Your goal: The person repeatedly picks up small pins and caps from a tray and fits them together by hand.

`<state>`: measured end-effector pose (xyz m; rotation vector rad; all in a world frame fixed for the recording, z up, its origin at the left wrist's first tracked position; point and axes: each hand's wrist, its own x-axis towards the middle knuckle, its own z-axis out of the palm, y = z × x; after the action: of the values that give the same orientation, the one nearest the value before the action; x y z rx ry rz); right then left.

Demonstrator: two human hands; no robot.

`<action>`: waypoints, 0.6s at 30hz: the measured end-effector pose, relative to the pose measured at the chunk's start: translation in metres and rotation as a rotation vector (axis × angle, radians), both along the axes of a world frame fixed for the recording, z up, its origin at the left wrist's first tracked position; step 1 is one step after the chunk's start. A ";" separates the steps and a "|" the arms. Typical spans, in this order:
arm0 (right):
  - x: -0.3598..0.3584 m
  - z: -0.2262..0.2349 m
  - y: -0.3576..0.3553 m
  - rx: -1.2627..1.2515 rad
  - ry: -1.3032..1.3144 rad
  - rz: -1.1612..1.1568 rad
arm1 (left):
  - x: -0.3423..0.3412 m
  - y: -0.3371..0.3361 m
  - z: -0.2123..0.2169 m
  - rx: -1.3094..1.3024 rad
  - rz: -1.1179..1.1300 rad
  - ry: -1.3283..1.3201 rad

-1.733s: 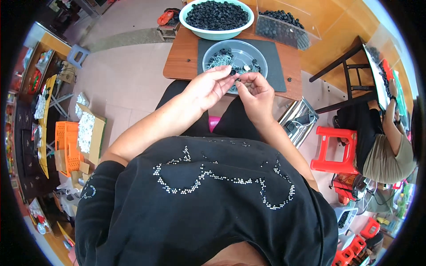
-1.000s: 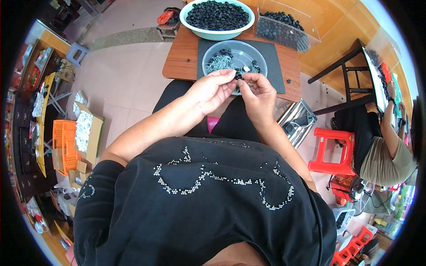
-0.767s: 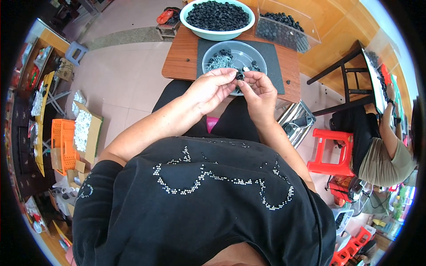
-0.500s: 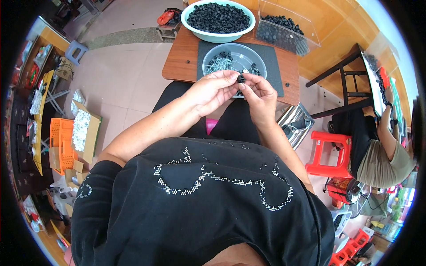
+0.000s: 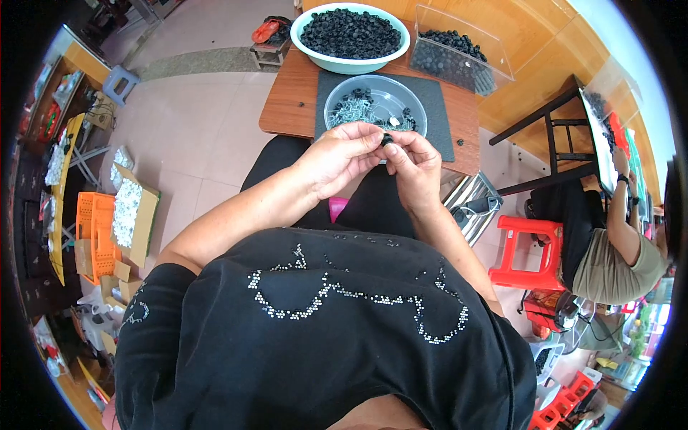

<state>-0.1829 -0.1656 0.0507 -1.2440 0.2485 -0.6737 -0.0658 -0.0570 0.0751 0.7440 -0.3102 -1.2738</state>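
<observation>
Between the fingertips of both hands is a small black round part (image 5: pixel 387 140), partly hidden by the fingers. My left hand (image 5: pixel 346 154) pinches it from the left, and my right hand (image 5: pixel 413 163) closes on it from the right with thumb and forefinger. Just beyond the hands, a grey round basin (image 5: pixel 417 87) holds greenish-grey metal pins or screws (image 5: pixel 352 109), more black parts and a small white piece (image 5: pixel 394 122). The basin rests on a dark mat (image 5: pixel 443 107).
A pale green tub (image 5: pixel 301 50) heaped with black parts and a clear bin (image 5: pixel 494 61) stand at the back of the brown table (image 5: pixel 283 107). At right, a co-worker (image 5: pixel 616 265) sits near a red stool (image 5: pixel 530 251). A box of white pieces (image 5: pixel 147 222) stands left.
Both hands have come slightly lower and nearer to me, still together on the black part. More of the basin's contents, including the white piece, now shows.
</observation>
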 end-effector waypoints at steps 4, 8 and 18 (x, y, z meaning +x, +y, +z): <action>0.000 -0.002 0.002 0.006 -0.042 0.024 | -0.003 0.004 -0.002 -0.050 0.004 -0.058; 0.001 0.000 0.006 -0.006 -0.120 0.032 | -0.006 0.003 0.000 -0.065 0.012 -0.017; 0.002 -0.001 0.012 0.123 -0.165 0.027 | -0.008 0.002 -0.002 -0.111 -0.030 0.191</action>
<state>-0.1809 -0.1540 0.0496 -1.0661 0.1338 -0.7234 -0.0738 -0.0547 0.0735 0.5210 -0.2353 -1.3338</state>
